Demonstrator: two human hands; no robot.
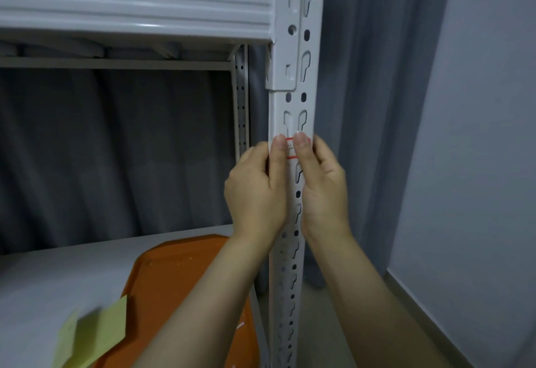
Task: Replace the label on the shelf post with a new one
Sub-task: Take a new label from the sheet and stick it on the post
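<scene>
One red-edged white paper label (pixel 291 148) is sitting under both thumbs on the single white perforated steel shelf post (pixel 293 101), which the left hand (pixel 255 193) and right hand (pixel 324 190) are gripping, probably smoothing down the new one, possibly still peeling the old, with one orange plastic tray (pixel 174 280) and blurred yellow paper slips (pixel 95 335) lying below the left hand.

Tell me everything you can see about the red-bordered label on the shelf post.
The small white paper-looking label with a red border lies flat on the front face of the white perforated metal shelf post. Only its middle strip shows: red lines top and bottom and a faint dark handwritten mark, too small to read. The thumb of the left hand covers its left end, that of the right hand its right end, both pressing it while their fingers curl round the post's edges.
</scene>
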